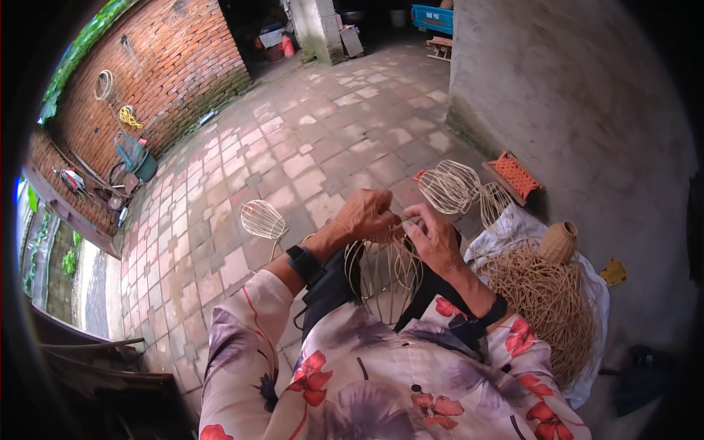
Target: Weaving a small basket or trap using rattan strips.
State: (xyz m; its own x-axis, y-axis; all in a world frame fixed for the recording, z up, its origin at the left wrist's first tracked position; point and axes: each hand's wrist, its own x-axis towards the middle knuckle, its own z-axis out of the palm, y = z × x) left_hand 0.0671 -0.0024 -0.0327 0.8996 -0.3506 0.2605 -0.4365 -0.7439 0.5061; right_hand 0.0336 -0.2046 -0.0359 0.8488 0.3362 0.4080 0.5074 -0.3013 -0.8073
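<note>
Between my knees stands a half-woven wicker frame (pixel 387 273), with thin pale ribs running down from a darker woven band at its top. My left hand (pixel 367 211) is closed at the top of this frame, its fingers curled over the weave. Close beside it, my right hand (pixel 434 236) pinches at the same rim, thumb against forefinger. A thin strand seems to lie between the two hands, but the fingers partly hide it. Loose strands loop down below my right hand.
An open wicker frame (pixel 262 218) lies on the paving to the left; more wicker frames (pixel 449 186) lie ahead right. Beside an orange woven stool (pixel 515 174), a white sheet (pixel 598 312) bears a heap of wicker strands (pixel 539 301) and a narrow-necked basket (pixel 559 242). A wall (pixel 572 110) bounds the right.
</note>
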